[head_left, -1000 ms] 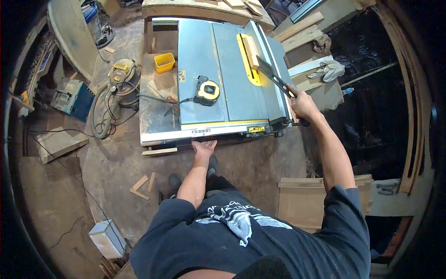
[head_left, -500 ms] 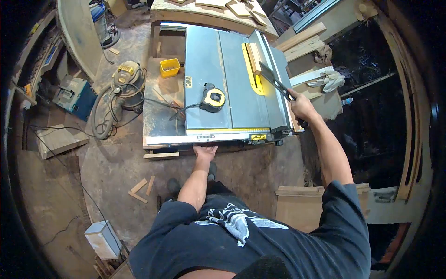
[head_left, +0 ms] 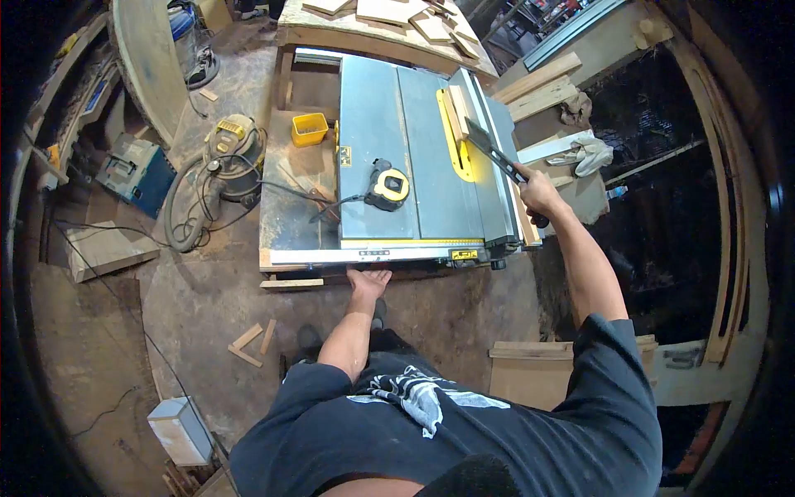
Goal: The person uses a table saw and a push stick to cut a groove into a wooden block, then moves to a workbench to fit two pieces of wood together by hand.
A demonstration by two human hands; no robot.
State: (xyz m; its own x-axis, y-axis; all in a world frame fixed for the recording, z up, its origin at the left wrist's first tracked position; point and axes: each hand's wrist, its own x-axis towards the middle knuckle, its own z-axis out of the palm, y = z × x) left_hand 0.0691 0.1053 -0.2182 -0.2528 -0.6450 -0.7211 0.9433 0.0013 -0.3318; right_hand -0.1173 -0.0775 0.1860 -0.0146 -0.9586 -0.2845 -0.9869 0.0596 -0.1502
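My right hand point(head_left: 540, 195) is closed round the handle of a black push stick point(head_left: 495, 154). The stick's far end meets the near end of a narrow wood strip point(head_left: 457, 109) on the table saw point(head_left: 373, 124). That strip lies between the yellow throat plate point(head_left: 466, 172) and the rip fence point(head_left: 495, 124). At the saw's front edge, my left hand point(head_left: 369, 282) reaches up to the rail with fingers stretched out, their tips partly hidden by it. A yellow and black tape measure point(head_left: 387, 184) rests on the saw top, left of the throat plate.
A yellow tub point(head_left: 309, 129) stands left of the saw top. A shop vacuum point(head_left: 232, 157) with hose and cables sits on the floor at left. Wood offcuts point(head_left: 397, 12) lie on the bench behind. Boards point(head_left: 542, 87) and a glove point(head_left: 590, 151) are at right.
The view has shifted slightly, so the saw appears a little lower and farther right. Both hands keep nearly the same pose, the push stick still at the wood strip.
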